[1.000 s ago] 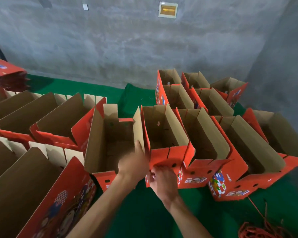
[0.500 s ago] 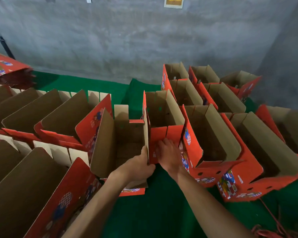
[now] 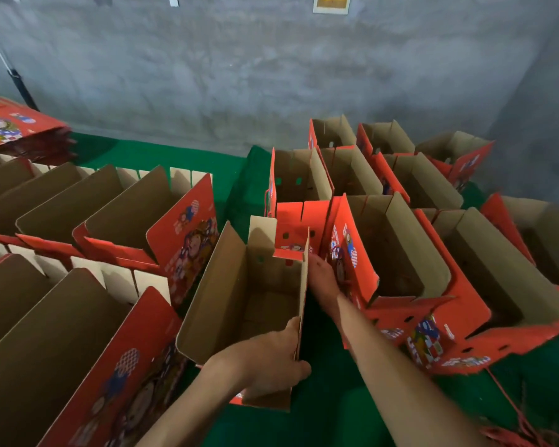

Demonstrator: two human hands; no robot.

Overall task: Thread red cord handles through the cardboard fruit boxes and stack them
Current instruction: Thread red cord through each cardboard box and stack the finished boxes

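An open cardboard fruit box, brown inside and red outside, stands on the green cloth in the middle. My left hand grips the near end of its right wall, thumb outside and fingers hidden behind the edge. My right hand lies in the gap between this box and a red printed box to the right, against the first box's outer wall; its fingers are partly hidden. Behind stands another box with a thin red cord on its left side. Loose red cords lie at the bottom right.
Rows of open boxes fill the left side. A stack of flat red boxes lies at the far left. More open boxes crowd the right, up to the grey concrete wall. Green cloth shows between my arms.
The middle box has come nearer to me and slid apart from the box behind it. My right hand left that box's red front flaps and dropped into the gap. My left hand shifted down the wall.
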